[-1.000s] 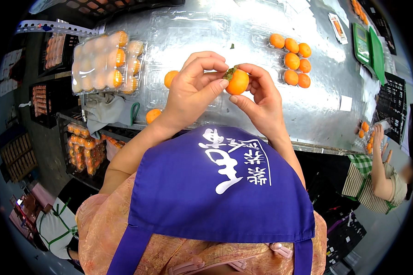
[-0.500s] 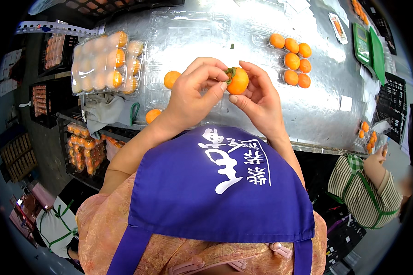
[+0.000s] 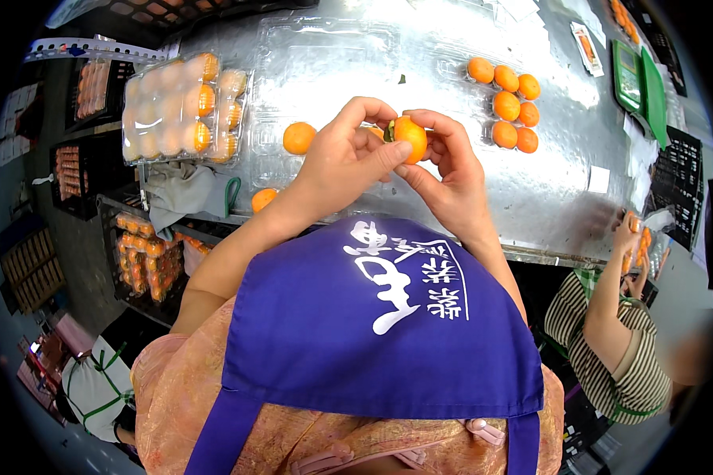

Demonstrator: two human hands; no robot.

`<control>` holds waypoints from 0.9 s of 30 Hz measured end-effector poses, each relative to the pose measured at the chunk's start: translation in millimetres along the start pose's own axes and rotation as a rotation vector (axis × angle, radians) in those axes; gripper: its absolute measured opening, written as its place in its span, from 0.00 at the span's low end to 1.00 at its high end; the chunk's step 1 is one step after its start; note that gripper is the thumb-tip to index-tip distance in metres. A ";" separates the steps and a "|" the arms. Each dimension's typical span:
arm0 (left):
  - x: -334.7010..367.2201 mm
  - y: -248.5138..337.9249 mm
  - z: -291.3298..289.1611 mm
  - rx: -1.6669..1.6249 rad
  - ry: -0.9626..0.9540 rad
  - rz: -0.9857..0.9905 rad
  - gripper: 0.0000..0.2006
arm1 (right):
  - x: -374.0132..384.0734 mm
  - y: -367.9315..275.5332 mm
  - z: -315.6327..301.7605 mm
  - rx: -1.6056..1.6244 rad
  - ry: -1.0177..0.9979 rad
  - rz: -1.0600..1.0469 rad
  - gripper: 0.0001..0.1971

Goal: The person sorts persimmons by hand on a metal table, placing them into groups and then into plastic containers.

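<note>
Under my fingers is a shiny metal table (image 3: pixel 531 198), black crates (image 3: pixel 103 170) well leftward; my left hand (image 3: pixel 333 157) and right hand (image 3: pixel 456 166) pinch one orange fruit (image 3: pixel 412 138), seven grouped fruits (image 3: pixel 506 105) to their right.

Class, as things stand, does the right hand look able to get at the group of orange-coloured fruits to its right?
Probably yes: nothing visible stands between the right hand and the group of orange-coloured fruits. It holds the persimmon, though, so it may first have to leave that to the left hand.
</note>
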State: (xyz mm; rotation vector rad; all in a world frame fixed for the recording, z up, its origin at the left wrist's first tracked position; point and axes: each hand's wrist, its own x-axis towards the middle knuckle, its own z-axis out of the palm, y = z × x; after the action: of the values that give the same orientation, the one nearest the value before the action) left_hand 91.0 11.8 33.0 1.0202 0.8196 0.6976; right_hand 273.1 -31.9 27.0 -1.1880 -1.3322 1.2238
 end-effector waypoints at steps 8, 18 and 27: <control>1.6 -1.0 -2.1 0.061 0.025 0.093 0.11 | 1.0 3.7 0.5 0.350 0.018 0.105 0.25; 3.5 5.8 -1.1 -0.075 0.051 0.018 0.12 | 0.7 5.9 -0.5 0.361 -0.004 0.106 0.26; 2.2 -3.2 0.8 0.075 0.025 0.071 0.15 | 0.1 14.4 1.9 0.173 0.015 -0.014 0.25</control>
State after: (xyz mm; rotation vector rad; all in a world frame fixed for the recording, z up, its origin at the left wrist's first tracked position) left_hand 93.2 12.0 29.7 1.1139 0.8401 0.7459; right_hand 272.1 -31.5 12.6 -1.0620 -1.1959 1.2895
